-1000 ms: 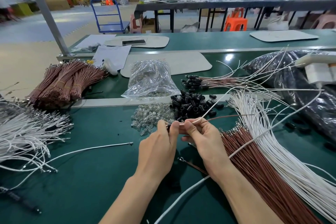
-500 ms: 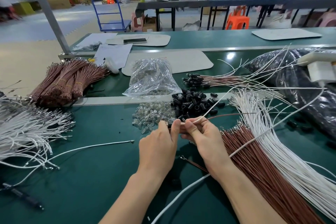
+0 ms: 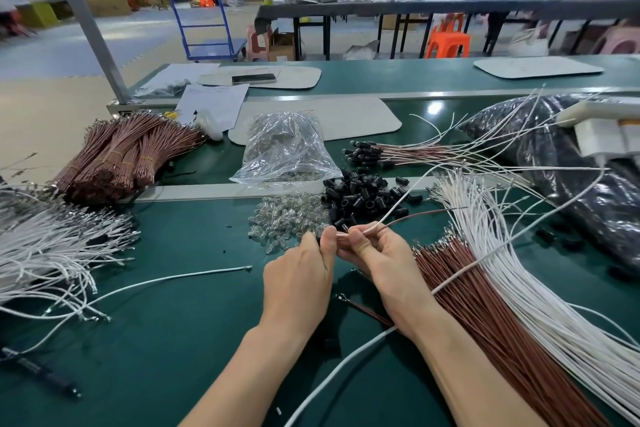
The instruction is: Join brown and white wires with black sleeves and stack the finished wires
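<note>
hands have barely budged since a second ago, still meeting over the middle of the green table (image 3: 173, 357). going left to right: messy pile of white wires (image 3: 45, 253) at the left edge, tied brown bundles (image 3: 117, 159) behind it toward the far left corner, and one loose white lead (image 3: 166, 279) lying alone on the surface. mid table there's a clear plastic bag (image 3: 287, 149), a heap of clear bits (image 3: 287, 218) in front of it, and the black sleeves (image 3: 363, 198) piled just beside those. left hand (image 3: 298, 284) has its fingertips pinched on the end of a white wire (image 3: 398, 204); something dark sits at the tips, can't tell what. right hand (image 3: 381, 263) pinches that same wire plus a brown wire (image 3: 419, 215), both sticking out up and to the right. finished wires (image 3: 398, 152) with black caps are stacked behind the sleeves. loose brown wires (image 3: 485, 305) and a fan of white ones (image 3: 519, 270) run to the near right corner, with a black bag (image 3: 588, 184) at the right edge.
</note>
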Demonstrator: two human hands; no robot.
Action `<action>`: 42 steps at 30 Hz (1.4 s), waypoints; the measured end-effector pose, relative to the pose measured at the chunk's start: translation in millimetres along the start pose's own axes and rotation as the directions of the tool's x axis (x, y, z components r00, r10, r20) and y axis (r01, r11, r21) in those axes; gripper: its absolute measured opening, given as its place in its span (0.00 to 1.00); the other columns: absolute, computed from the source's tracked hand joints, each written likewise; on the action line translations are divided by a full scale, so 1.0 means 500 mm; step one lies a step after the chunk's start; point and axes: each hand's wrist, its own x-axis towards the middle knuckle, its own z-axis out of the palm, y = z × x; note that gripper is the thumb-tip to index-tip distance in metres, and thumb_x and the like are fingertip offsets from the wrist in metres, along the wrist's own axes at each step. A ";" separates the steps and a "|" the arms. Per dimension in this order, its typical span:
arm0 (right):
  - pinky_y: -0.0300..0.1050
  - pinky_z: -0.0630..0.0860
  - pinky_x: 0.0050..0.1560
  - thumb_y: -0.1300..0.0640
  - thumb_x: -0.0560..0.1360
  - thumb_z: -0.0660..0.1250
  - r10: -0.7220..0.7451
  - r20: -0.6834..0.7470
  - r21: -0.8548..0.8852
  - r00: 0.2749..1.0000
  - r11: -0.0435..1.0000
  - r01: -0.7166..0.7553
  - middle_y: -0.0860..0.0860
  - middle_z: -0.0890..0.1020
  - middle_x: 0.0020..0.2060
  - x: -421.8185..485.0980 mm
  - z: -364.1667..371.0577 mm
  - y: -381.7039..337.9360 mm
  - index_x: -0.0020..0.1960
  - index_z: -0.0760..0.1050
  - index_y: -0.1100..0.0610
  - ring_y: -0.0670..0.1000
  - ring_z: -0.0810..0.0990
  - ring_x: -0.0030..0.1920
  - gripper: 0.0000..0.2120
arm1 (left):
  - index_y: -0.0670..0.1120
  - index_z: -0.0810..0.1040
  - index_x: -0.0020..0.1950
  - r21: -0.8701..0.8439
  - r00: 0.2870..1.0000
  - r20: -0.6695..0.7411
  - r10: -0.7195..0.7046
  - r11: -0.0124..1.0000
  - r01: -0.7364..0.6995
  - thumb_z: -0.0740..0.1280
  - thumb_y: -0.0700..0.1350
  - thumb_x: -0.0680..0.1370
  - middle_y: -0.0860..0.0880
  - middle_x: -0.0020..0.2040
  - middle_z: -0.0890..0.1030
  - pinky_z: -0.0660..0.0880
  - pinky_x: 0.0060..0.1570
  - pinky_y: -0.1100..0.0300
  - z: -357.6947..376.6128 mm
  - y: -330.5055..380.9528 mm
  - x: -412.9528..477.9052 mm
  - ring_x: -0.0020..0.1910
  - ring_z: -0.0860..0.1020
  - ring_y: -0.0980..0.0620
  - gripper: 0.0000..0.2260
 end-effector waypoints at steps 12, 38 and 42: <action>0.38 0.81 0.43 0.54 0.71 0.73 -0.053 -0.098 0.168 0.994 0.983 0.069 0.61 0.86 0.49 -0.001 -0.007 -0.018 0.54 0.79 0.62 0.54 0.87 0.46 0.15 | 0.50 0.72 0.41 -0.678 0.974 -0.115 -0.193 0.732 0.065 0.55 0.60 0.84 0.53 0.33 0.80 0.72 0.35 0.56 -0.014 -0.015 0.003 0.29 0.74 0.54 0.19; 0.38 0.78 0.37 0.51 0.76 0.71 0.007 -0.006 -0.080 1.000 0.997 -0.007 0.52 0.86 0.41 -0.015 0.027 0.002 0.46 0.87 0.53 0.44 0.78 0.36 0.08 | 0.52 0.67 0.41 -0.174 0.988 -0.096 -0.122 0.979 0.104 0.33 0.71 0.75 0.52 0.33 0.76 0.69 0.40 0.50 -0.006 0.007 -0.009 0.41 0.80 0.43 0.31; 0.38 0.79 0.40 0.56 0.80 0.68 -0.009 -0.007 -0.111 1.000 0.994 0.008 0.50 0.86 0.40 -0.014 0.025 0.007 0.47 0.87 0.53 0.44 0.80 0.38 0.09 | 0.53 0.66 0.39 -0.111 0.992 -0.056 -0.112 0.988 0.105 0.31 0.68 0.74 0.55 0.31 0.69 0.66 0.40 0.52 -0.001 0.003 -0.004 0.46 0.81 0.42 0.30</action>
